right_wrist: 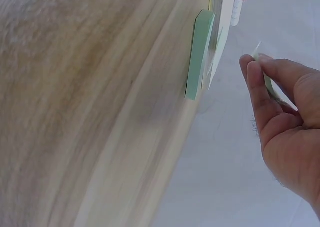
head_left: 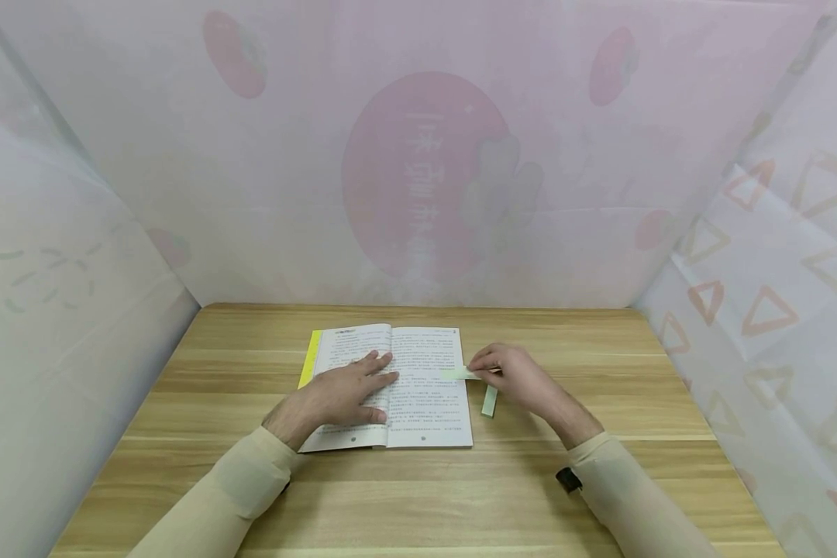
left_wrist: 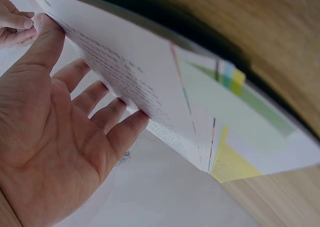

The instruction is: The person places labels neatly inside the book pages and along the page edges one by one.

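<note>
An open book (head_left: 428, 418) lies flat with printed text on both pages. My left hand (head_left: 345, 391) rests on its left page, fingers spread and extended toward the fold. At the right page's outer edge, my right hand (head_left: 519, 376) pinches a pale green paper strip (head_left: 458, 373) between thumb and fingers. Part of that strip lies over the page. Just below the right hand sits a narrow green pad of sticky notes (head_left: 489, 401), seen also in the right wrist view as a thick block (right_wrist: 199, 57) beside the book.
A yellow strip (head_left: 310, 358) shows along the book's left edge. The wooden table (head_left: 251, 496) extends around the book. Pale printed sheets form a back wall (head_left: 286, 232) and side walls. A small black object (head_left: 568, 480) is at the right sleeve's cuff.
</note>
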`<state>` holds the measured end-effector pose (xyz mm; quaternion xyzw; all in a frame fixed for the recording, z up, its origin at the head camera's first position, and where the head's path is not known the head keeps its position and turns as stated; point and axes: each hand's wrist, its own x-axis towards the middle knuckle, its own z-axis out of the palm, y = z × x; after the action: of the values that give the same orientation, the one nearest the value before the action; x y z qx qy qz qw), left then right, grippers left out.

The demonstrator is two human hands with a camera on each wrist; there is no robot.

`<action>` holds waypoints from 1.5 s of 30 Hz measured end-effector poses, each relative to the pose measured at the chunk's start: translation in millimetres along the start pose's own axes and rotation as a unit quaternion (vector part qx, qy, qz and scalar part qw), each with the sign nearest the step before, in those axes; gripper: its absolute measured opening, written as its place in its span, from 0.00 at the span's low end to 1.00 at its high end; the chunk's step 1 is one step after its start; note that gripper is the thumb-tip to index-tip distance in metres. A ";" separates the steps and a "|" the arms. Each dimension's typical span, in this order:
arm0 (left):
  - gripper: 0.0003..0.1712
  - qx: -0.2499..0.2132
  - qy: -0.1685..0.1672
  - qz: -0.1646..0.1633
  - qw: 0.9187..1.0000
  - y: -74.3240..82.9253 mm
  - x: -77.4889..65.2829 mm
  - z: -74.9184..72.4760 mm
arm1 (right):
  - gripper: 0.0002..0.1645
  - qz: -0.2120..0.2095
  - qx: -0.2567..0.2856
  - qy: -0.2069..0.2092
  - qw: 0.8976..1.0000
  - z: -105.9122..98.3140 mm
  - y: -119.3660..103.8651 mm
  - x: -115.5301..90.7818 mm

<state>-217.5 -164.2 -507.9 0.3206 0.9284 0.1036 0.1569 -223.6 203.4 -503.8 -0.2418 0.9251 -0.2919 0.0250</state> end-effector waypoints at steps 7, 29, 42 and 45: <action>0.47 0.008 -0.004 0.008 1.000 1.3 0.2 -1.1 | 0.11 -0.046 -0.032 -0.010 0.998 4.1 -4.4 0.6; 0.40 -0.012 0.000 -0.001 1.000 10.4 -2.5 -4.6 | 0.11 -0.080 -0.058 -0.041 0.994 15.1 -12.1 0.6; 0.36 -0.009 0.003 -0.023 1.000 25.4 -3.5 -7.6 | 0.12 -0.064 -0.058 -0.065 0.994 19.8 -14.3 0.9; 0.36 -0.005 0.001 -0.025 1.000 26.5 -3.3 -7.9 | 0.11 -0.065 -0.057 -0.072 0.994 20.2 -15.3 2.2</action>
<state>-203.0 -146.5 -492.0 0.2962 0.9358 0.1048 0.1599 -215.1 180.8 -511.9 -0.3227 0.9183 -0.2216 0.0586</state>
